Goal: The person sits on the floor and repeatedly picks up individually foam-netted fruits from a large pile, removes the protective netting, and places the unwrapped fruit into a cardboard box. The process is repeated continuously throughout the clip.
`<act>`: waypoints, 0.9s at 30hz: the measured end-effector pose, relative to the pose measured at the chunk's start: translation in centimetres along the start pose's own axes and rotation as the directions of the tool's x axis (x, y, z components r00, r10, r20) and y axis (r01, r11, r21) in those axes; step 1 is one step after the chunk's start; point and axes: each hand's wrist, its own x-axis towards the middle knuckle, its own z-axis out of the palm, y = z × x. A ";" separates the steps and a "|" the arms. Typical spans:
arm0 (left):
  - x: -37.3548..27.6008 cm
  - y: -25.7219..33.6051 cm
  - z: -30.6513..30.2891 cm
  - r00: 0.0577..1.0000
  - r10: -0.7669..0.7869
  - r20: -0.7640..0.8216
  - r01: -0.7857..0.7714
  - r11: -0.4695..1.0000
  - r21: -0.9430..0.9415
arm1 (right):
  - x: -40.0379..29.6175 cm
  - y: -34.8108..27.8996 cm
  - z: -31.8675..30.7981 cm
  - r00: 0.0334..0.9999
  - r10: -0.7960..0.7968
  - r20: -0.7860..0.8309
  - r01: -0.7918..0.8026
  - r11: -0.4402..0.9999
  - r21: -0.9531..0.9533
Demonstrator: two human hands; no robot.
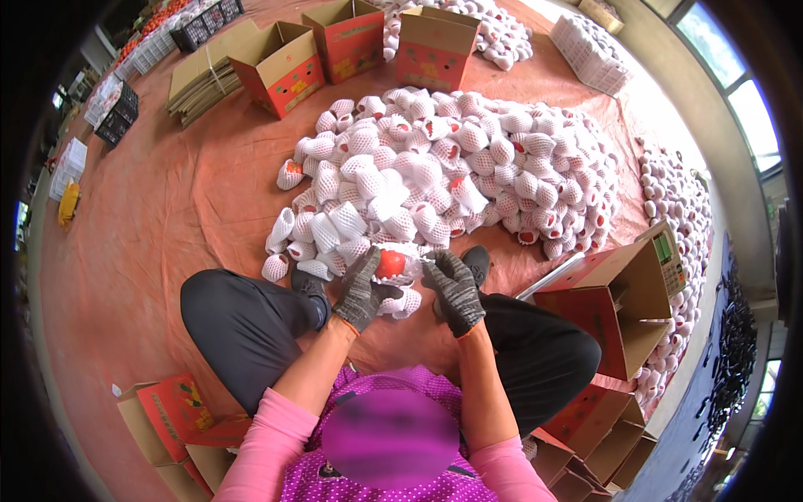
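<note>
Between my two gloved hands is a red round fruit (390, 264), partly wrapped in a white foam net sleeve (411, 262). My left hand (366, 288), in a grey knit glove, holds the fruit from its left side. The fingers of my right hand (455, 288), gloved alike, pinch the right end of the sleeve. Just beyond lies a large heap of red fruits in white foam nets (439, 163). Several loose-looking foam sleeves (326, 232) lie at the heap's near left part. A netted fruit (408, 302) rests on the red sheet below my hands.
Open red cardboard boxes (288, 81) stand behind the heap, beside a tied stack of flat cardboard (204, 81). At the right are an open box (583, 320) and a scale with a keypad (668, 260). More boxes (179, 411) lie behind my knees. White crates (590, 56) stand farther off.
</note>
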 end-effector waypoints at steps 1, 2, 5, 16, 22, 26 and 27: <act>-0.1 -0.1 0.2 1.000 0.016 -0.011 -0.015 0.995 0.096 | 0.1 0.3 0.3 1.000 -0.014 0.013 0.014 0.999 -0.042; -0.4 0.1 0.6 0.999 0.032 -0.021 -0.027 0.981 0.193 | 0.2 0.5 0.6 0.999 -0.027 0.026 0.029 0.996 -0.081; -0.3 -1.2 1.0 0.954 0.296 0.051 -0.253 0.700 0.668 | 0.6 2.8 0.6 0.993 -0.098 0.070 0.113 0.960 -0.255; -2.1 3.5 4.6 0.796 0.569 0.205 -0.515 0.459 0.724 | -1.2 -0.8 -0.3 0.945 -0.060 0.322 -0.183 0.717 0.672; -2.1 3.4 6.2 0.625 0.559 0.545 -0.622 -0.065 0.780 | -0.6 -1.5 0.1 0.959 -0.123 0.256 0.033 0.944 0.329; -4.4 0.9 9.9 0.624 0.371 0.688 -0.525 -0.453 0.721 | -0.6 0.7 0.4 0.935 -0.354 0.029 0.345 0.888 -0.304; -4.8 0.8 11.2 0.615 0.316 0.722 -0.558 -0.473 0.682 | -0.7 -0.4 -0.5 0.931 -0.364 -0.027 0.350 0.910 -0.225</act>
